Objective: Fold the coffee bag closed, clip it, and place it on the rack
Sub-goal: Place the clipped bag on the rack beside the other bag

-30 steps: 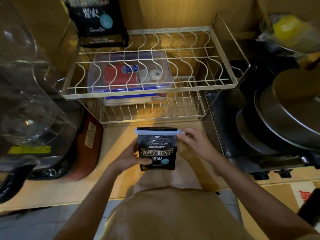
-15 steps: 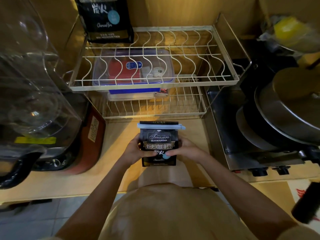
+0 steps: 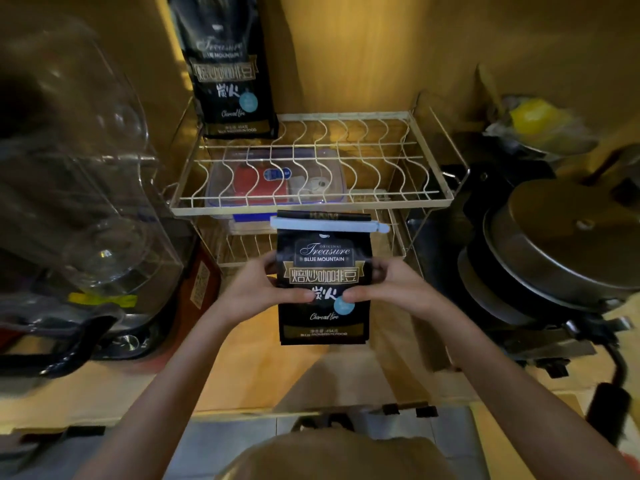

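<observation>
A black coffee bag (image 3: 323, 271) with gold lettering is held upright in the air, in front of the wire rack (image 3: 311, 202). Its top is folded over and a pale blue clip (image 3: 329, 225) runs across the fold. My left hand (image 3: 256, 292) grips the bag's left side, thumb on the front. My right hand (image 3: 391, 289) grips the right side the same way. The bag's top edge sits level with the front rail of the rack's upper shelf.
A second, taller coffee bag (image 3: 230, 71) stands at the back left of the upper shelf. A clear plastic box (image 3: 277, 178) lies under that shelf. A clear jug (image 3: 76, 188) stands left. Stacked pans (image 3: 561, 247) and a stove sit right.
My right hand left the clip's end and took the bag's right side. Both hands lifted the bag off the counter, up and toward the rack.
</observation>
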A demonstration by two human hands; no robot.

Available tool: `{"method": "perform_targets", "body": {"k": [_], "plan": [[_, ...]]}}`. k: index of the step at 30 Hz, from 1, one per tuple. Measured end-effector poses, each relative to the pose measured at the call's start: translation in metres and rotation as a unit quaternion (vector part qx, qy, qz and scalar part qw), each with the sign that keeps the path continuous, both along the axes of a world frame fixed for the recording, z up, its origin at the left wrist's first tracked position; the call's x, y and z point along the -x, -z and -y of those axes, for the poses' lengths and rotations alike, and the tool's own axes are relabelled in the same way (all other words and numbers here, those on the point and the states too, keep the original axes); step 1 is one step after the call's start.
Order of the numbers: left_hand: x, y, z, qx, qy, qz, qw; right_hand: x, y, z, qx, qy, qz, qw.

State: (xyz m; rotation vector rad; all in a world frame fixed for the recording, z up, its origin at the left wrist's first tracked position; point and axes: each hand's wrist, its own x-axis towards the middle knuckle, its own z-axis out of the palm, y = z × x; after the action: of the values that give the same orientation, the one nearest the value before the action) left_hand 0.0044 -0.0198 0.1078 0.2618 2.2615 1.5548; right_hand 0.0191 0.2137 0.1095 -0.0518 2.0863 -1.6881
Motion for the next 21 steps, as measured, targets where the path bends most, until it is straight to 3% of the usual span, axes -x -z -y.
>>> {"method": "perform_targets", "body": {"k": [14,21], "plan": [[0.077,-0.146,-0.019,-0.040,-0.017,-0.140,0.989,0.078,-0.140,-0.014,0.002,0.017,-0.182,0.983],[0.139,-0.171,-0.027,-0.099,-0.097,-0.193,0.971,0.140,-0.175,-0.011,0.031,0.068,-0.221,0.972]]}}
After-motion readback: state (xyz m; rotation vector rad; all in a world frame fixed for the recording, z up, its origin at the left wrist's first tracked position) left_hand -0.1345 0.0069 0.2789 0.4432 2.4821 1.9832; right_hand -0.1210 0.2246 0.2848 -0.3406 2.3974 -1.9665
